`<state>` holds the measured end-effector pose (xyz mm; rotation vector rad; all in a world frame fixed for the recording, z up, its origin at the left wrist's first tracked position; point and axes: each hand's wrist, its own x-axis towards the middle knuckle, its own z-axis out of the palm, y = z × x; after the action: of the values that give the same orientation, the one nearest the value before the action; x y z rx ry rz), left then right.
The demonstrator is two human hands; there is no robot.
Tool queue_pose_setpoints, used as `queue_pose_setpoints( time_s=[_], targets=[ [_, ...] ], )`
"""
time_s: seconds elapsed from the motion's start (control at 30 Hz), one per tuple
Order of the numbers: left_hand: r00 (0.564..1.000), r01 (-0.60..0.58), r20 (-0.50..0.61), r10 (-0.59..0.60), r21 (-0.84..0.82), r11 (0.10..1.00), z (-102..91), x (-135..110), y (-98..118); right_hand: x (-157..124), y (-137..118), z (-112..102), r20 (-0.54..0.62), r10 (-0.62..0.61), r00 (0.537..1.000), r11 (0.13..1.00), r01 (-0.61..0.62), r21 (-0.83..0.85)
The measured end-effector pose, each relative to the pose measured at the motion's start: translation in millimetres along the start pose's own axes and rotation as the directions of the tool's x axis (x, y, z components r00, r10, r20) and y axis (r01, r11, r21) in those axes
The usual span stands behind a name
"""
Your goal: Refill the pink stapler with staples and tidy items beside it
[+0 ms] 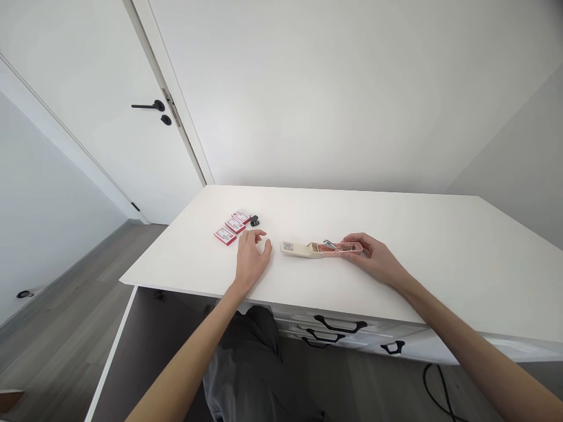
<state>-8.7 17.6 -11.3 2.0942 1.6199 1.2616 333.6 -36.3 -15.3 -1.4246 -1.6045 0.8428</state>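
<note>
A stapler lies swung open and flat on the white desk, its beige top arm to the left and its pink base to the right. My right hand grips the pink base end with curled fingers. My left hand hovers just over the desk left of the stapler, fingers loosely spread and holding nothing. Just beyond its fingertips lie three red and white staple boxes in a slanted row, with a small black object beside the farthest one.
The desk stands against a white wall, with drawers and black handles under its front edge. A white door with a black lever handle is at the left. Grey wood floor runs along the left side. A black cable lies on the floor.
</note>
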Motion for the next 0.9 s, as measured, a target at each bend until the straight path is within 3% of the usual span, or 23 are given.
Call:
queue_pose_setpoints(
  time_s=[0.13,0.33,0.53,0.7,0.8,0.9],
  targets=[
    [0.999,-0.003,-0.051,0.013,0.199,0.98,-4.3,6,-16,0,4,1,-0.023,0.003,1.0,1.0,-0.003,-0.001],
    [0.989,0.108,-0.133,-0.056,0.422,0.9,-41.5,18,-46,3,10,2,-0.044,0.007,0.999,0.999,-0.009,-0.043],
    [0.965,0.262,-0.081,-0.25,0.361,0.895,-62.5,20,-64,5,16,3,-0.036,-0.033,0.999,0.996,0.03,-0.081],
    [0.966,0.25,-0.017,-0.256,0.298,0.921,-66.5,16,-63,2,14,4,-0.037,-0.036,0.999,0.998,0.034,-0.056],
    [0.961,0.27,-0.001,-0.277,0.235,0.934,-73.2,9,-59,-9,11,5,-0.097,-0.005,0.995,0.999,0.002,-0.033],
    [0.957,0.285,0.029,-0.289,0.102,0.953,-80.8,-3,-49,-26,9,5,-0.234,0.098,0.967,0.995,-0.1,0.007]
  ],
)
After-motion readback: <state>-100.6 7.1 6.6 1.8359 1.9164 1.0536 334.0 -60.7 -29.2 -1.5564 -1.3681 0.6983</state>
